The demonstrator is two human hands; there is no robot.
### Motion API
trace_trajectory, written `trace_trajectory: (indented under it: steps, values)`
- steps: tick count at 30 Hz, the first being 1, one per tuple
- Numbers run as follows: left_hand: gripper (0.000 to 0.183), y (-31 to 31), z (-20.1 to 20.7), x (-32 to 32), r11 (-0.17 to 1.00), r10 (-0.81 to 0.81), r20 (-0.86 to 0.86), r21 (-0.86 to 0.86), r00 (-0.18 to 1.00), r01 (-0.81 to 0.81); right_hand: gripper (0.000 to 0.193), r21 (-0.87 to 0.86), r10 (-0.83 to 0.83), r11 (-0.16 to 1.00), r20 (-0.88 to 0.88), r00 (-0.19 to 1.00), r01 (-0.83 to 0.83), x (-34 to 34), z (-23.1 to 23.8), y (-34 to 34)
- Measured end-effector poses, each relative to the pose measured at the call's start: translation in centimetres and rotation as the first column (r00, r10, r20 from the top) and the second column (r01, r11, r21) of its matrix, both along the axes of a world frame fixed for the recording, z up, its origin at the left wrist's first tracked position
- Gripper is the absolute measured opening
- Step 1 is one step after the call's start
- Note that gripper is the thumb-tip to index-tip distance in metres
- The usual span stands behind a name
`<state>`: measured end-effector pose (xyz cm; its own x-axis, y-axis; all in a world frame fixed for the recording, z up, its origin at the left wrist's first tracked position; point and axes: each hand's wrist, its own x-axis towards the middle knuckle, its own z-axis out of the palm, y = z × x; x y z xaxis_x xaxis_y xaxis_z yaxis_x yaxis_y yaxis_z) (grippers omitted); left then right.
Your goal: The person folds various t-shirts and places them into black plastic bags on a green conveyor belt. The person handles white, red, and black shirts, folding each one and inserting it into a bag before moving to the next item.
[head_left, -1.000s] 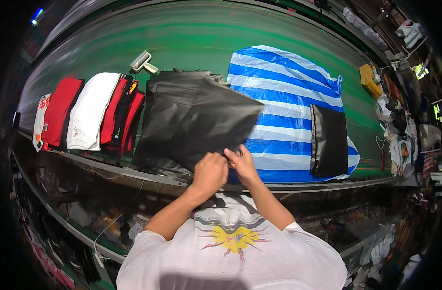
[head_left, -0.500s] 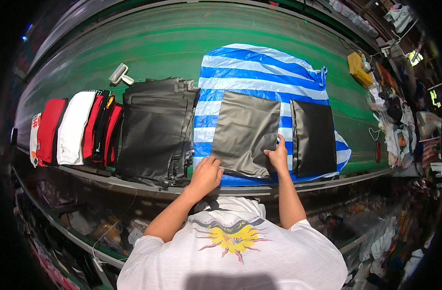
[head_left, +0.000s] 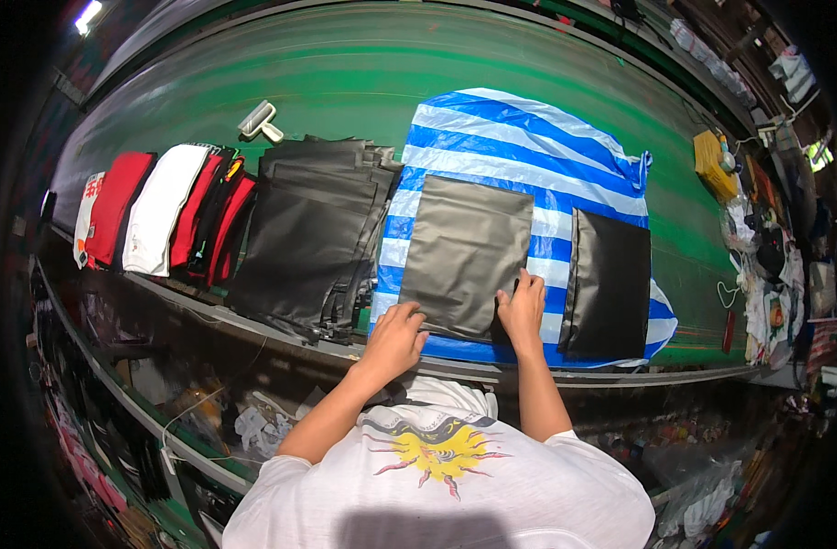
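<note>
A filled, dark grey plastic bag lies flat on a blue-and-white striped plastic sheet. My left hand rests at the bag's near left corner, fingers bent over the edge and thumb apart. On its near right edge lies my right hand, thumb and fingers spread along the side. Neither hand grips the bag. To the right, a second dark bag sits on the same sheet, apart from the first. Left of the sheet is a stack of flat black plastic bags, its edges uneven.
Folded red, white and black garments lie in a row at the left of the green table. A lint roller sits behind the black stack. At the right are a yellow box and a heap of mixed items.
My right hand's raised index finger has come down to the bag's edge. The bag looks smoother at its near right corner. The whole view has shifted slightly.
</note>
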<state>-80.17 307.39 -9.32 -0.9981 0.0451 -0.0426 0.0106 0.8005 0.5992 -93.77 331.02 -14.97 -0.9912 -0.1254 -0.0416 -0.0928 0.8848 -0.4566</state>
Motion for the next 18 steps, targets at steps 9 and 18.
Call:
trace_trajectory:
  steps: [9, 18]
  values:
    - [0.037, -7.0, 5.8, 0.6, 1.000, -0.021, -0.151, 0.018, 0.988, 0.024, 0.049, -0.228, 0.222, 0.948, -0.031, 0.975, -0.223, 2.1, 3.5, -9.6]
    - [0.032, -26.4, 13.2, 3.1, 0.997, -0.069, -0.394, 0.015, 0.916, 0.082, 0.023, -0.447, 0.248, 0.816, -0.303, 0.920, -0.367, 2.4, 9.2, -29.7]
